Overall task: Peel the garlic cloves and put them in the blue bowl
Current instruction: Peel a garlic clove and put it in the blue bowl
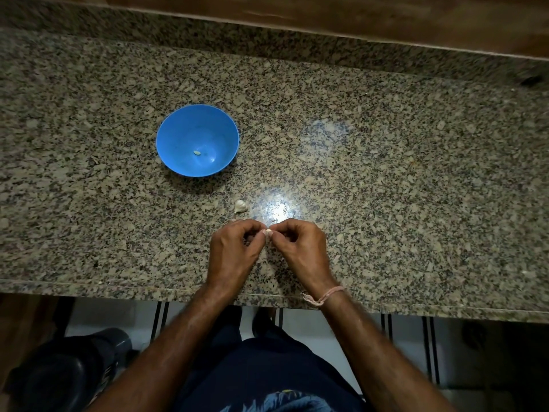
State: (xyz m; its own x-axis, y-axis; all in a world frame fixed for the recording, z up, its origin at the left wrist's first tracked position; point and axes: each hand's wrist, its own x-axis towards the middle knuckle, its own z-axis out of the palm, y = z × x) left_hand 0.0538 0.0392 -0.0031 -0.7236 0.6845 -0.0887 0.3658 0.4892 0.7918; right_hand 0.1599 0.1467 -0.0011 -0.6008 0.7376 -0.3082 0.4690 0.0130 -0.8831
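Note:
A blue bowl (178, 135) stands on the granite counter, left of centre, with one peeled garlic clove (197, 152) lying in its bottom. A small piece of garlic in its skin (240, 206) lies on the counter between the bowl and my hands. My left hand (234, 251) and my right hand (300, 248) meet fingertip to fingertip above the counter's front part. Both pinch one small pale garlic clove (269, 232) between them. Most of that clove is hidden by my fingers.
The speckled granite counter (386, 173) stretches wide to both sides, with a wooden ledge (326, 16) along its back. Its front edge (118, 288) runs just behind my wrists. A dark object (68, 370) stands on the floor at lower left.

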